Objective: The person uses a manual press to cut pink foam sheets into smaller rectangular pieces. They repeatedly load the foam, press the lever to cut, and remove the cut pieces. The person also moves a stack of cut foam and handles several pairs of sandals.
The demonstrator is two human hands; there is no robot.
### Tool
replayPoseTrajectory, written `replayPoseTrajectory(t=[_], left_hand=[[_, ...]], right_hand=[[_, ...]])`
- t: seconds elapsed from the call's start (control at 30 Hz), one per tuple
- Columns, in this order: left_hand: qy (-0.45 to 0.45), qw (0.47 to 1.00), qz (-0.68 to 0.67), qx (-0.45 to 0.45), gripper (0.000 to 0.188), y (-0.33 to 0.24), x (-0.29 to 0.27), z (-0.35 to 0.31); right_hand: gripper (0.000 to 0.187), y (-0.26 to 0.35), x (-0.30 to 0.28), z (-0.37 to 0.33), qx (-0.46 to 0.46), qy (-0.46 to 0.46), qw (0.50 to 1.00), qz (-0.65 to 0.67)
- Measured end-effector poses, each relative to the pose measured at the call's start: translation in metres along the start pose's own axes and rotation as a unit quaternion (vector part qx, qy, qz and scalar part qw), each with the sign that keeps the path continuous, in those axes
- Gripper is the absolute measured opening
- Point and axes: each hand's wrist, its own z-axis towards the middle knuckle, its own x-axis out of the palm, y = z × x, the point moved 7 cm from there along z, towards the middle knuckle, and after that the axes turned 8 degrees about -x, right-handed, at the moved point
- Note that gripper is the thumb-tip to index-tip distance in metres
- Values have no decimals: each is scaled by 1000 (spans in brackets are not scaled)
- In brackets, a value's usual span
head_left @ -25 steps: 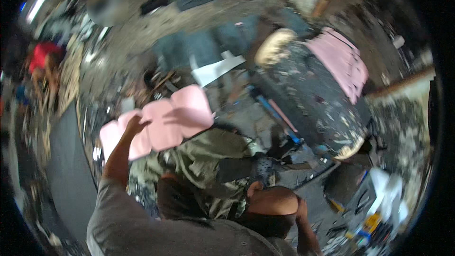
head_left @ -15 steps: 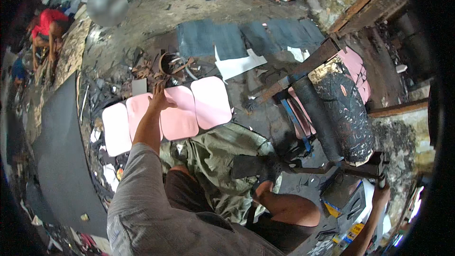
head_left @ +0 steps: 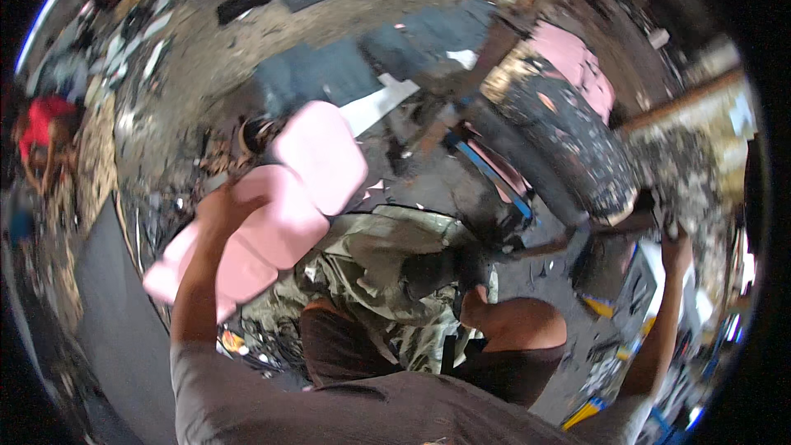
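Observation:
A strip of pink rounded panels (head_left: 317, 161) lies slantwise on my left, seemingly lifted off the floor. My left hand (head_left: 224, 208) grips its far edge, with the thumb over the panels; the other fingers are blurred or hidden. On the right, my right hand (head_left: 677, 241) is closed round the handle of a dark metal crank arm. This arm joins a machine with a thick, worn black roller (head_left: 568, 128) and a smoother dark roller beside it. More pink sheet (head_left: 573, 66) shows beyond the rollers.
An olive cloth (head_left: 371, 280) is spread between my legs. Dark blue-grey sheets (head_left: 317, 74) and a white offcut (head_left: 375, 105) lie ahead. A large dark sheet (head_left: 124, 330) lies at left. Other people work at far left and at the top.
The pink strip has tilted more steeply and looks nearer, its right end pointing up. My left hand has gone from lying spread on it to gripping its edge. The whole view has turned.

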Motion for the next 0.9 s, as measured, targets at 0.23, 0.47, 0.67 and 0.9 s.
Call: replayPoseTrajectory(t=[0.23,0.47,0.67,0.9], left_hand=[[82,984,-155,-27,59,-94,-41,-139],[62,907,-416,32,72,-181,50,-165],[46,949,-311,12,66,-221,83,-164],[-53,971,-197,121,49,-304,67,-121]], right_hand=[[45,15,-14,-11,42,11,999,16],[40,33,-31,-13,17,-13,999,48],[25,23,-14,8,-1,-72,997,31],[42,59,224,104,-25,-26,996,82]])
